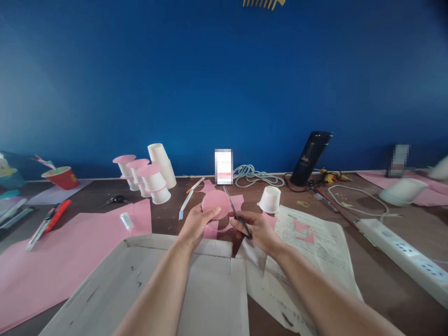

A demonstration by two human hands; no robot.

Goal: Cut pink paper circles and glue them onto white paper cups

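Observation:
Between thumb and fingers, my left hand (196, 225) pinches a round pink paper disc (214, 203). My right hand (257, 231) grips a pair of scissors (242, 223), its dark handles in the fingers and the blades pointing up and away, right beside the disc's edge. Pink paper scraps (210, 232) lie below and around the disc. Just beyond my right hand stands an upturned white paper cup (270, 199). Off to the left, several white paper cups with pink discs (152, 184) are stacked in pairs.
A white cardboard lid (140, 280) lies in front, beside printed paper (315, 252). Pink sheets (80, 238) and a red utility knife (58, 215) are left. A black bottle (311, 158), coiled cable (257, 176) and stack of cups (163, 165) stand near the wall; a power strip (402, 252) is right.

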